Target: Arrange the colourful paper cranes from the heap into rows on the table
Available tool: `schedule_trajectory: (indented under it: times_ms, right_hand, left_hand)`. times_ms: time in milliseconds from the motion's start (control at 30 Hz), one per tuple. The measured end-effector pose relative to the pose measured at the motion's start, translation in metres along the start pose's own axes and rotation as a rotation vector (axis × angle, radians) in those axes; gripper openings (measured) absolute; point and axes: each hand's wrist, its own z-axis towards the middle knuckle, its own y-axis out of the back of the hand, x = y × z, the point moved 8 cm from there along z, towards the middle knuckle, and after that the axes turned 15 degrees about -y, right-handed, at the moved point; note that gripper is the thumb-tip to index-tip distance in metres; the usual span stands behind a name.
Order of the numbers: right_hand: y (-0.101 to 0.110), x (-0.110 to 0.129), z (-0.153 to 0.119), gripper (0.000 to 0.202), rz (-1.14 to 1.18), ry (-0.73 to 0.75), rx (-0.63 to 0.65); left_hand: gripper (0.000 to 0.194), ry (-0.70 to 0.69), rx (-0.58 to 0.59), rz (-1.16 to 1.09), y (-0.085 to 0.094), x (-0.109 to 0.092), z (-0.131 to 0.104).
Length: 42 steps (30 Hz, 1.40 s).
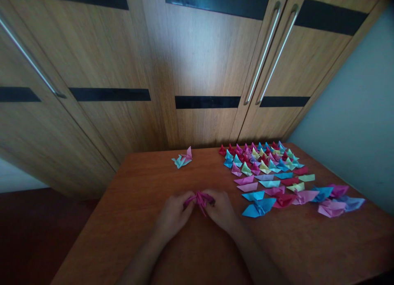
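A magenta origami crane (201,200) is stretched between my two hands, just above the table in front of me. My left hand (177,213) pinches its left end, fingers closed on the folded paper. On the other side, my right hand (222,210) grips the right end the same way. A narrow folded point sticks down between them toward me. Parts of the paper are hidden under my fingers.
Two finished-looking paper cranes, one pink and one teal (182,161), sit at the table's back. Rows of coloured folded paper boats (246,169) and flat strips fill the right side. Larger folded pieces, including a blue one (259,207), lie nearer. Wooden cabinet doors (206,63) stand behind the table (132,211).
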Motion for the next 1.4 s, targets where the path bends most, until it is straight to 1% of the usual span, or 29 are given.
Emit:
schedule_trajectory:
  times_ms: [67, 167, 233, 267, 333, 433, 600, 700, 867, 967, 1167, 1400]
  right_hand:
    - [0.000, -0.005, 0.002, 0.014, 0.132, -0.063, 0.087]
    - [-0.005, -0.012, 0.000, 0.020, 0.373, -0.184, 0.309]
    - [-0.009, -0.012, -0.005, 0.024, 0.513, -0.232, 0.445]
    - [-0.010, -0.011, -0.007, 0.026, 0.572, -0.242, 0.488]
    - [-0.010, -0.010, -0.010, 0.028, 0.684, -0.253, 0.529]
    - [-0.013, -0.008, -0.014, 0.029, 0.845, -0.278, 0.564]
    - [-0.021, -0.010, -0.014, 0.033, 1.022, -0.313, 0.598]
    - [-0.025, -0.011, -0.014, 0.032, 1.116, -0.293, 0.625]
    - [-0.027, -0.014, -0.015, 0.030, 1.232, -0.304, 0.652]
    - [-0.024, -0.014, -0.014, 0.030, 1.270, -0.284, 0.636]
    - [-0.019, -0.013, -0.011, 0.029, 1.299, -0.228, 0.624]
    - [-0.018, -0.013, -0.011, 0.033, 1.288, -0.189, 0.610]
  left_hand:
    - [0.020, 0.026, 0.005, -0.123, 0.001, 0.002, 0.000]
    - [0.023, 0.104, 0.025, -0.387, 0.002, 0.004, -0.003]
    - [0.024, 0.142, 0.060, -0.538, 0.001, 0.002, -0.006]
    - [0.024, 0.152, 0.072, -0.598, 0.000, 0.001, -0.007]
    - [0.023, 0.163, 0.080, -0.704, -0.002, -0.001, -0.010]
    - [0.024, 0.191, 0.061, -0.836, -0.009, 0.000, -0.013]
    - [0.027, 0.247, -0.023, -1.009, -0.017, 0.005, -0.017]
    - [0.026, 0.218, -0.055, -1.094, -0.018, 0.003, -0.016]
    - [0.024, 0.161, -0.101, -1.196, -0.016, -0.002, -0.014]
    - [0.023, 0.157, -0.110, -1.205, -0.014, -0.001, -0.014]
    - [0.028, 0.156, -0.093, -1.109, -0.011, 0.002, -0.014]
    - [0.029, 0.180, -0.157, -1.120, -0.008, 0.007, -0.014]
